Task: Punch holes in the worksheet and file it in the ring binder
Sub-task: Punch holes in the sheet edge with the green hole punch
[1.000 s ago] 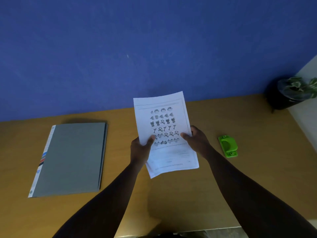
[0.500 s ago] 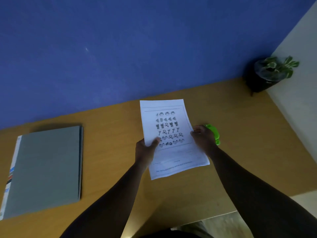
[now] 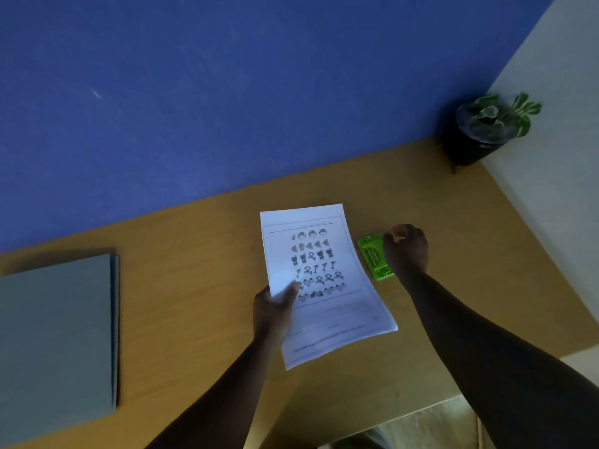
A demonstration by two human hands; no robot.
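Note:
A white worksheet printed with rows of small pictures is held just above the wooden table. My left hand pinches its left edge, thumb on top. Just right of the sheet is a small green hole punch, turned so a slotted face shows. My right hand has let go of the paper and curls its fingers around the punch's right side. The grey ring binder lies closed flat at the far left, partly cut off by the frame.
A dark pot with a leafy plant stands in the back right corner. A blue wall runs behind the table, a pale wall along its right side. The table's front edge runs at the lower right.
My right hand left the worksheet's right edge and moved right onto the green hole punch. The left hand now holds the sheet alone. My view has shifted to the right.

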